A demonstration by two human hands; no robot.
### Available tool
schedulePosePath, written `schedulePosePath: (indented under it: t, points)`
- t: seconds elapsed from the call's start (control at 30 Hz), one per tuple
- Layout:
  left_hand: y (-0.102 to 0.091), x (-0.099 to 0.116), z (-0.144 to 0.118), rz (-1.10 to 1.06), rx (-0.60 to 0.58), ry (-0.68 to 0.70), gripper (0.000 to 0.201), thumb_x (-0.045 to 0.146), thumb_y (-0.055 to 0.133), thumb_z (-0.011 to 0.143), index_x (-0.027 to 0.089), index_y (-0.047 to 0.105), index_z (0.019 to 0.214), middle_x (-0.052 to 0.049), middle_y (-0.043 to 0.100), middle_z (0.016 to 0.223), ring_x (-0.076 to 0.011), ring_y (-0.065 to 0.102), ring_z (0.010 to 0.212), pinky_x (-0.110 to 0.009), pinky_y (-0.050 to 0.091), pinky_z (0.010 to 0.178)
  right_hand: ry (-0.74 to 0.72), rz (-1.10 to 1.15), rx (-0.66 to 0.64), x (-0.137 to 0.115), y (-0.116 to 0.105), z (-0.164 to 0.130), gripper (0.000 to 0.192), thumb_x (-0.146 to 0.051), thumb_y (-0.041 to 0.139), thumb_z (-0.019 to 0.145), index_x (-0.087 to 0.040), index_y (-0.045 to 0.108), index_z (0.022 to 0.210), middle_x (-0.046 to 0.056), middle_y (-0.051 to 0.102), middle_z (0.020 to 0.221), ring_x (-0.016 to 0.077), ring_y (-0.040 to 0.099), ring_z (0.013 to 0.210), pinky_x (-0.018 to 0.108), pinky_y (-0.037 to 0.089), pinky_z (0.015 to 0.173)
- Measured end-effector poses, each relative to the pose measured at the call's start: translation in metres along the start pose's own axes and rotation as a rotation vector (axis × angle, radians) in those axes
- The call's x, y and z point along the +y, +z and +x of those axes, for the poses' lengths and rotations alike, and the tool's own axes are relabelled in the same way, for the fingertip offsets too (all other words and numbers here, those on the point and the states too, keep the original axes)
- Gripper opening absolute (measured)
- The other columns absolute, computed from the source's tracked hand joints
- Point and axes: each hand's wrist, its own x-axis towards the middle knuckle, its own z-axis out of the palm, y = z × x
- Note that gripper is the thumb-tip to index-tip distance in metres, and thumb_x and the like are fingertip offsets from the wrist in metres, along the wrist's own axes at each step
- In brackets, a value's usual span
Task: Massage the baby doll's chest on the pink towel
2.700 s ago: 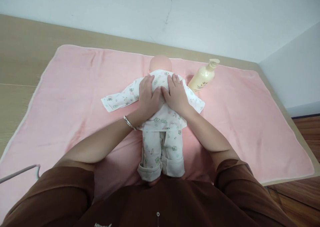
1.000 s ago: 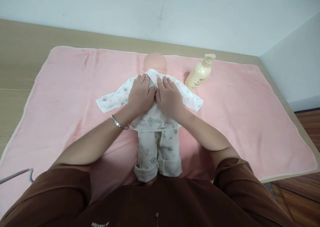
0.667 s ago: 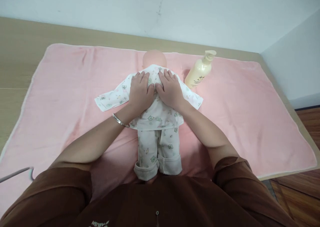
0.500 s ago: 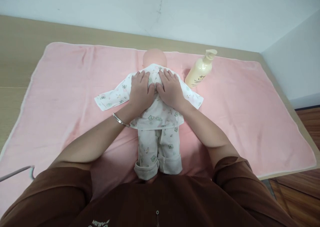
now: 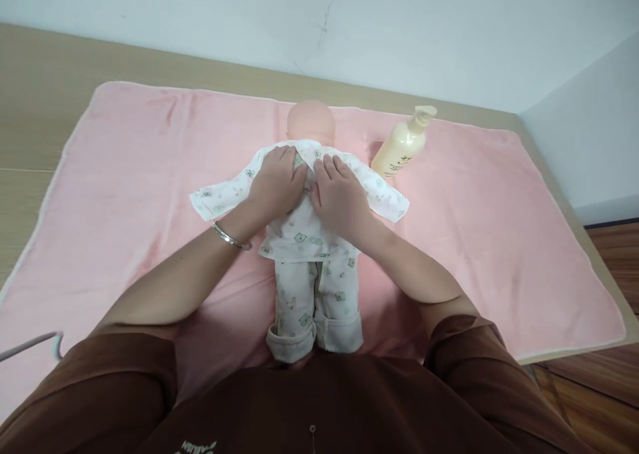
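Observation:
A bald baby doll (image 5: 310,120) lies stretched out with its head away from me, no face showing. It wears a white printed shirt (image 5: 299,237) and matching trousers (image 5: 295,294) with turned-up cuffs. My left hand (image 5: 279,182), a silver bangle at its wrist, is on the upper left of the shirt; its fingers are bent and the cloth bunches between them and the thumb. Beside it my right hand (image 5: 342,196) rests flat on the shirt's upper right, fingers extended.
A cream pump bottle (image 5: 402,149) stands on the pink blanket (image 5: 479,227), right of the doll. Under the blanket is a wooden table (image 5: 44,108) against a white wall (image 5: 210,21). A thin grey cable (image 5: 30,344) crosses the lower left.
My left hand has gone from lying flat to bent fingers, and the shirt cloth beside its thumb has folded up. My right hand has slid slightly toward me.

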Motion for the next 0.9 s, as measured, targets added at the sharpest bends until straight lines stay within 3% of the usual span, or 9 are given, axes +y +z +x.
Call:
schedulePosePath:
  t: [0.17, 0.3, 0.53, 0.7, 0.8, 0.9]
  points:
    - [0.002, 0.016, -0.014, 0.029, 0.044, 0.010, 0.056, 0.036, 0.032, 0.104, 0.006, 0.052, 0.146, -0.024, 0.052, 0.155, -0.0402, 0.042, 0.151, -0.061, 0.032, 0.128, -0.007, 0.114, -0.011, 0.020, 0.004, 0.018, 0.057, -0.026, 0.038, 0.105, -0.004, 0.044, 0.157, 0.019, 0.040, 0.167, 0.0318, 0.030, 0.161, 0.052, 0.026, 0.134]
    - [-0.005, 0.033, -0.020, 0.062, 0.037, 0.014, 0.054, 0.029, 0.035, 0.101, 0.002, 0.054, 0.144, -0.024, 0.050, 0.156, -0.0396, 0.040, 0.152, -0.059, 0.033, 0.128, 0.039, 0.099, 0.015, 0.030, 0.008, 0.031, 0.061, -0.029, 0.042, 0.104, -0.006, 0.038, 0.160, 0.019, 0.034, 0.170, 0.0335, 0.028, 0.161, 0.055, 0.023, 0.134]
    - [-0.001, 0.011, 0.002, 0.051, -0.004, -0.021, 0.051, 0.026, 0.034, 0.098, 0.001, 0.059, 0.135, -0.026, 0.060, 0.142, -0.0370, 0.051, 0.144, -0.054, 0.037, 0.127, 0.015, 0.019, -0.007, 0.000, -0.005, -0.001, 0.056, -0.024, 0.040, 0.105, 0.002, 0.045, 0.155, 0.024, 0.045, 0.163, 0.0362, 0.035, 0.158, 0.049, 0.028, 0.133]
    - [0.002, 0.024, -0.016, 0.035, 0.070, 0.045, 0.053, 0.030, 0.033, 0.102, 0.005, 0.055, 0.144, -0.021, 0.055, 0.153, -0.0349, 0.043, 0.152, -0.056, 0.032, 0.130, 0.018, 0.117, -0.023, 0.019, 0.000, 0.020, 0.058, -0.025, 0.039, 0.105, -0.003, 0.041, 0.158, 0.018, 0.038, 0.168, 0.0310, 0.031, 0.161, 0.048, 0.026, 0.134]
    - [-0.005, 0.033, -0.019, 0.064, 0.053, 0.050, 0.052, 0.027, 0.036, 0.099, 0.004, 0.059, 0.140, -0.020, 0.057, 0.153, -0.0347, 0.045, 0.151, -0.053, 0.035, 0.130, 0.036, 0.086, -0.016, 0.029, 0.006, 0.031, 0.061, -0.027, 0.040, 0.105, -0.002, 0.035, 0.161, 0.019, 0.030, 0.172, 0.0333, 0.026, 0.162, 0.051, 0.020, 0.135]
    - [-0.012, 0.028, -0.008, 0.067, 0.012, 0.001, 0.048, 0.029, 0.039, 0.096, 0.008, 0.064, 0.131, -0.019, 0.064, 0.143, -0.0349, 0.056, 0.140, -0.052, 0.044, 0.123, -0.003, 0.057, -0.014, 0.024, 0.003, 0.024, 0.060, -0.027, 0.037, 0.106, -0.003, 0.035, 0.161, 0.019, 0.036, 0.169, 0.0340, 0.030, 0.161, 0.053, 0.022, 0.134]
